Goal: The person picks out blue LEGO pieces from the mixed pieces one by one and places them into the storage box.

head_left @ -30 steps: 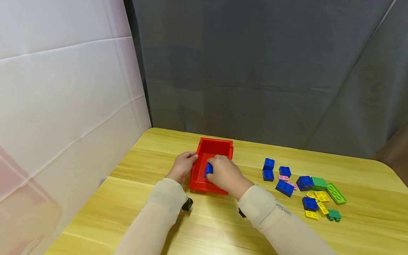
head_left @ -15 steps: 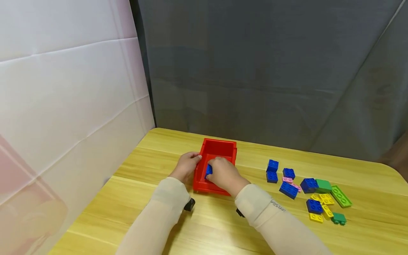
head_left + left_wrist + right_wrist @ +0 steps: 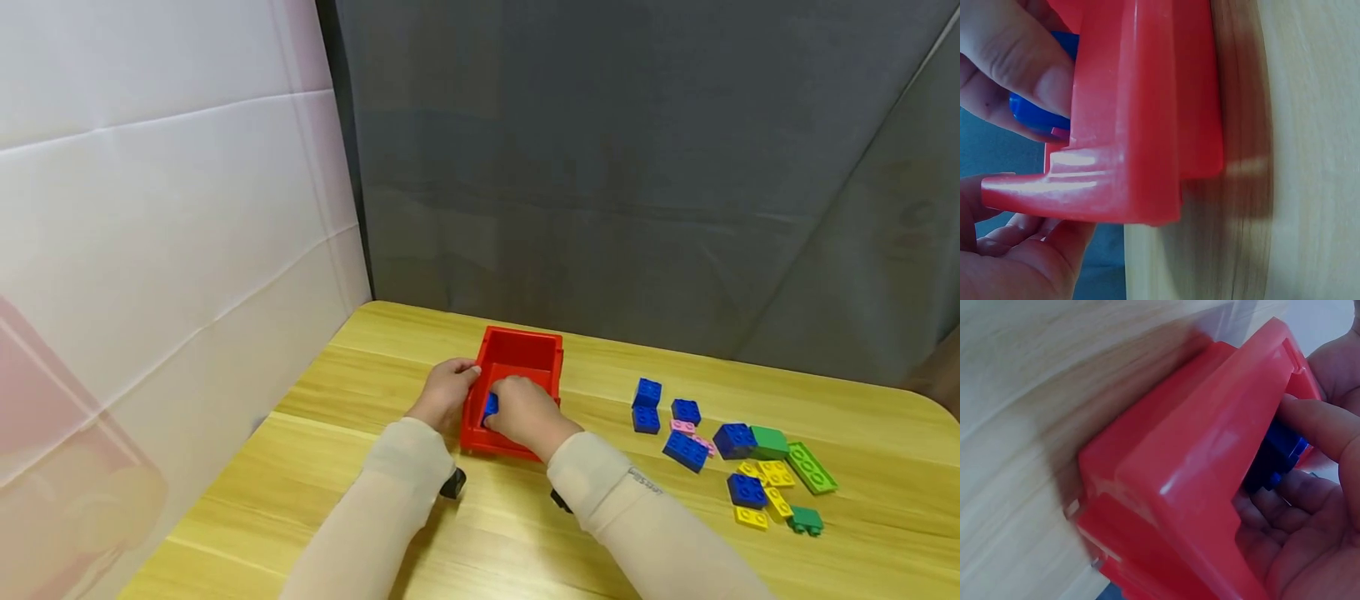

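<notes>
**Inside a red bin point(image 3: 522, 348), a blue brick point(image 3: 491, 407) between fingers**

Near the back edge of the wooden table point(image 3: 247, 508), we find the red bin with both hands at it. Our right hand point(image 3: 525, 410) reaches in and pinches the blue brick, thumb on one side and fingers on the other, near the bin's left wall; we cannot tell whether the brick touches the floor of the bin. Our left hand point(image 3: 446, 387) holds the left rim, its grip narrow around that edge.

To the right of the bin, well apart from it, we see loose pieces: two blue bricks point(image 3: 646, 419) touching each other, a pink piece point(image 3: 682, 427) beside a longer blue block point(image 3: 686, 451), and a green block point(image 3: 768, 442) near a light green plate point(image 3: 812, 468). Nearer us lie several yellow pieces point(image 3: 776, 473) and a dark green piece point(image 3: 806, 521). Behind the table we have a grey curtain point(image 3: 600, 167).
</notes>
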The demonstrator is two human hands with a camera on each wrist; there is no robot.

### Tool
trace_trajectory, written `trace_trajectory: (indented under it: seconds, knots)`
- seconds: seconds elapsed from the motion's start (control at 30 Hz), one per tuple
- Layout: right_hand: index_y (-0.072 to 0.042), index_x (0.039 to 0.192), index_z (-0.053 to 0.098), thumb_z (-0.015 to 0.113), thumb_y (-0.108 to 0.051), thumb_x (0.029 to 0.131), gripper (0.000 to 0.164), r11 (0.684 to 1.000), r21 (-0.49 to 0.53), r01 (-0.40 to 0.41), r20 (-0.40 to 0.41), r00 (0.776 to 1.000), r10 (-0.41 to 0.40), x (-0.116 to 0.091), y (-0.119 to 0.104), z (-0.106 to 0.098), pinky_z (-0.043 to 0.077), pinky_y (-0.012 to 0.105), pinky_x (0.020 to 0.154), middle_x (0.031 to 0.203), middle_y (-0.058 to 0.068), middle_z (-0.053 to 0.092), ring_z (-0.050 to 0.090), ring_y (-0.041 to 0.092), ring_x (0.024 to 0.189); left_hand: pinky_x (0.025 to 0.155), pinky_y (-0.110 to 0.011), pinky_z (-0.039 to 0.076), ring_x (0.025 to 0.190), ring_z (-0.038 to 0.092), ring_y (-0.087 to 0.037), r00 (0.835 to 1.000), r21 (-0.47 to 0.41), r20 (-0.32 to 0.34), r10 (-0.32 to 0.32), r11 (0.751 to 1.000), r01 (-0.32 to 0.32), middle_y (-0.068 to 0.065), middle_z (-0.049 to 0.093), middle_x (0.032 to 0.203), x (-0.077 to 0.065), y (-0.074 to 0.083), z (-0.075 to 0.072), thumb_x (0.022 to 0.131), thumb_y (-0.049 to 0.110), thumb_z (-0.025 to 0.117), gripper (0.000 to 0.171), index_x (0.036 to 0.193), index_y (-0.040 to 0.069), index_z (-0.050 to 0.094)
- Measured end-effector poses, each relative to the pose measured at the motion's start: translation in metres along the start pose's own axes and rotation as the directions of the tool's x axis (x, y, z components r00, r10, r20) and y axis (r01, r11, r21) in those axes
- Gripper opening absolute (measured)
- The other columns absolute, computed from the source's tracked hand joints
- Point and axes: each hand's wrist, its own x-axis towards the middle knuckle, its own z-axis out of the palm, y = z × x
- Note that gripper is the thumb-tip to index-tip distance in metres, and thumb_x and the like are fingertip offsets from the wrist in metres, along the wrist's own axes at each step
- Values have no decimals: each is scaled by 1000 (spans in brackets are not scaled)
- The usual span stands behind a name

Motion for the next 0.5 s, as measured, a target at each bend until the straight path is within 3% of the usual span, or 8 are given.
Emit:
trace_trajectory:
  seconds: [0.23,0.5]
  knots:
    - [-5,101,68,77,-19,82,25,999,43,-21,52,998,19,6,1,2,54,36,84,88,4,65,57,19,76,98,-47,47,114,55,-36,1000,-12,-6,-13,1000,13,-21,57,127,-1,1,1,101,13,48,32,128,-3,56]
    - [-6,90,63,75,-17,84,17,998,60,-23,102,995,16,9,3,4,45,28,66,71,3,54,51,18,67,99,-47,47,114,54,-35,1000,3,-17,-10,1000,10,-21,57,128,0,-1,2,101,13,48,33,129,-3,56]
